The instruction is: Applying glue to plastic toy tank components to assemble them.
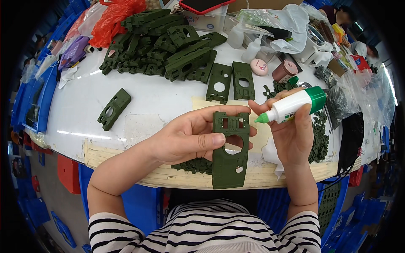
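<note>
Above the table edge [126,162], left hand [190,141] pinches the green plate [230,160] steady; right hand [293,135], fingers wrapped around the glue bottle [295,105], should keep its nozzle close and dose sparingly.

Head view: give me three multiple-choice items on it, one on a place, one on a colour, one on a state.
1. Where is the pile of dark green plates?
A. at the far side of the white table
B. on the floor
C. in the person's lap

2. What colour is the nozzle of the glue bottle?
A. red
B. green
C. black

3. How is the green plate with a round hole held?
A. lying flat on the table
B. clamped in a vice
C. pinched in the left hand, above the table edge

Answers:
1 A, the pile lies beyond the hands near the orange bag.
2 B, the tip in the right hand is green.
3 C, the thumb presses on its face.
</note>
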Motion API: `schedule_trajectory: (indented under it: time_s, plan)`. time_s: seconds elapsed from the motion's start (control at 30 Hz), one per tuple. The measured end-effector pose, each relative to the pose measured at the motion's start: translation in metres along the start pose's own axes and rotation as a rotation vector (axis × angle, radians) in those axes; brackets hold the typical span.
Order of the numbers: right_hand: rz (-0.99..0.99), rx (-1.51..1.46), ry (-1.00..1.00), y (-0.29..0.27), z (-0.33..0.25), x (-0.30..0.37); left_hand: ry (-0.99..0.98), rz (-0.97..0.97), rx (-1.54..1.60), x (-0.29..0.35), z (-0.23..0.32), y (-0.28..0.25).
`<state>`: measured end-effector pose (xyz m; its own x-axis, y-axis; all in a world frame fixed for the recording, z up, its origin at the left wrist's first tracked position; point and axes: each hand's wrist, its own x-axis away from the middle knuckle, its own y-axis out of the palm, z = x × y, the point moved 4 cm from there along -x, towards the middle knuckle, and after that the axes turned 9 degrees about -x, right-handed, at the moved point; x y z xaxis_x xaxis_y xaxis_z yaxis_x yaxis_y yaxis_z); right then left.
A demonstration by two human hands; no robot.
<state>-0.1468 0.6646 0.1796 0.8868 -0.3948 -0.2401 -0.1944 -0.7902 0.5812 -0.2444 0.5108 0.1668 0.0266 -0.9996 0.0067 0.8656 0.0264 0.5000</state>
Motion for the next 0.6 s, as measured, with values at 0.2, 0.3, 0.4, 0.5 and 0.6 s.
schedule_trajectory:
  time_s: [0.2,0.3,0.4,0.5,0.6]
  plan:
    - [0.033,-0.211,-0.027,-0.017,0.001,-0.007,0.011,0.088,-0.015,0.001,0.002,0.001]
    - [0.062,-0.161,-0.047,-0.013,-0.006,-0.008,0.104,0.100,-0.066,0.001,0.009,-0.004]
    - [0.088,-0.183,-0.129,-0.016,-0.011,-0.009,0.221,0.231,-0.150,0.016,0.023,-0.011]
    - [0.042,-0.183,-0.155,-0.021,-0.016,-0.008,0.384,0.456,-0.315,0.055,0.026,-0.035]
    - [0.035,-0.172,-0.128,-0.014,-0.013,-0.008,0.430,0.846,-0.542,0.118,0.019,-0.056]
